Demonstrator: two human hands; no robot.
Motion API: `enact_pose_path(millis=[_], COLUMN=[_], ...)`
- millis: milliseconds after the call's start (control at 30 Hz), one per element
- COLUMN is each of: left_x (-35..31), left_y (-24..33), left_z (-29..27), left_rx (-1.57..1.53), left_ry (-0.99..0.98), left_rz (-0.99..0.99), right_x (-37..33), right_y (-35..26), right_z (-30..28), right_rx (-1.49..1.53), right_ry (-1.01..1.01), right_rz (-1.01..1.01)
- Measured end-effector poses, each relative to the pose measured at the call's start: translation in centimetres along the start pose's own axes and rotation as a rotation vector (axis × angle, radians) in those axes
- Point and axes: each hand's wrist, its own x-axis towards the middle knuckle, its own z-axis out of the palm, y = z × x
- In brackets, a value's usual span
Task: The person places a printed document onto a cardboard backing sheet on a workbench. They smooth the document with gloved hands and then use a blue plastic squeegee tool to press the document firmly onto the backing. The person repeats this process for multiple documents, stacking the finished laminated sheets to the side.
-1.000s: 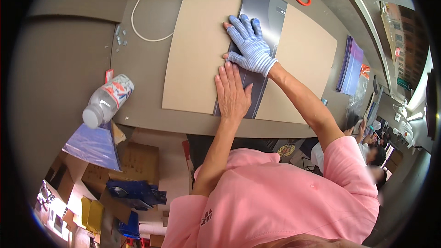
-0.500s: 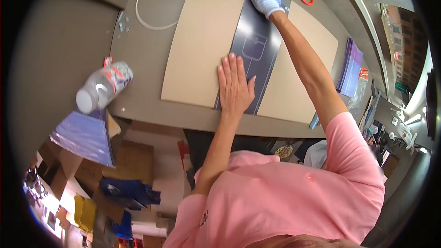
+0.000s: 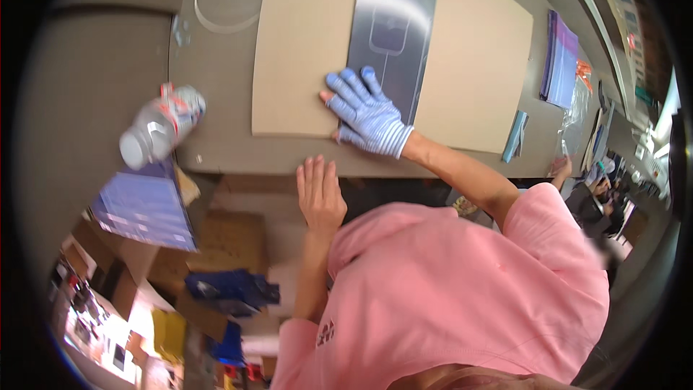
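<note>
A large beige board [image 3: 469, 65] lies on the table, with a dark glossy strip [image 3: 393, 0] running along its middle. The strip carries a pale rounded outline. My right hand [image 3: 367, 117], in a blue-and-white striped glove with bare fingertips showing at the thumb side, rests flat at the strip's near end, fingers spread. That end is partly hidden under the glove. My bare left hand [image 3: 320, 195] is just off the table's near edge, fingers stretched out and holding nothing.
To the left, a clear bottle with a white cap [image 3: 155, 130] lies tilted near purple packaging [image 3: 148, 202]. Purple sheets [image 3: 559, 61] and a light-blue strip [image 3: 515, 136] lie on the right. A white band [image 3: 216, 27] curves at the far left. Another person's hand [image 3: 561, 167] shows at right.
My right hand has slid from the strip's far end to its near end. My left hand has lifted off the strip and drawn back past the table edge. The view has shifted slightly.
</note>
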Motion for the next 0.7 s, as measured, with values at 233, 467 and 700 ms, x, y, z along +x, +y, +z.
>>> enact_pose_path(millis=[233,467,700], left_x=[9.0,10.8,16.6], left_y=[1.6,1.6,-0.3], left_z=[0.8,0.4,-0.8], left_rx=[0.056,0.090,-0.272], left_ry=[-0.246,-0.133,0.186], left_rz=[0.086,0.242,-0.006], right_x=[10.0,17.7,0.9], right_y=[11.8,20.5,-0.9], right_z=[-5.6,-9.1,1.6], right_rx=[-0.200,-0.313,-0.105], right_ry=[0.168,0.477,0.405], right_rz=[0.104,0.570,0.147])
